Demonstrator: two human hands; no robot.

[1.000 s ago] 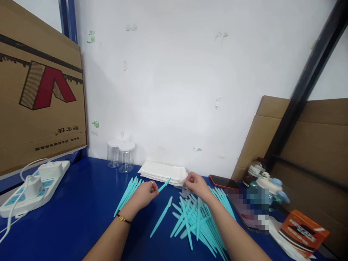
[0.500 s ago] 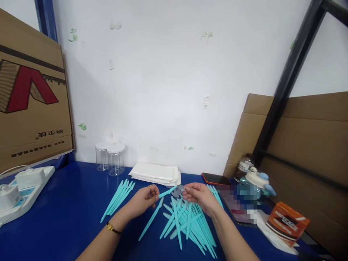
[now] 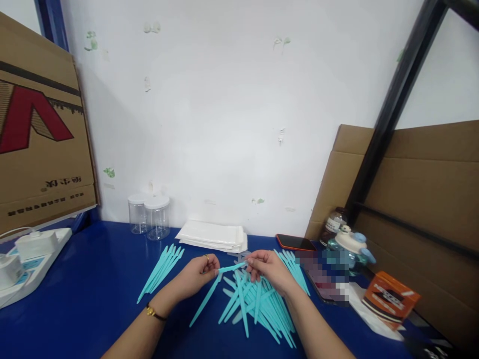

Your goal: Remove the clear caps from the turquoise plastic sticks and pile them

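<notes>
Between my hands is a slim turquoise eyebrow razor (image 3: 232, 268), held nearly level above the table. My left hand (image 3: 200, 273) pinches its handle end. At the other end, my right hand (image 3: 267, 269) has its fingers closed on the tip; whether a small cap is in them too is hidden. Below lies a loose pile of turquoise razors (image 3: 262, 306), some with pale translucent ends. One single razor (image 3: 205, 301) lies left of the pile. Small clear grey caps (image 3: 239, 257) are heaped just behind my fingers, partly covered by them.
Fanned razors lie at left (image 3: 160, 271) and at right (image 3: 294, 269). Behind are white packets (image 3: 211, 236), clear jars (image 3: 157, 222) and a phone (image 3: 295, 243). A power strip (image 3: 41, 264) is far left; a teal bottle (image 3: 348, 252) and an orange box (image 3: 391, 299) stand right.
My right hand has moved left and now meets the tip of the held razor, which was apart from it before. The razor has tilted flatter. The view has shifted slightly.
</notes>
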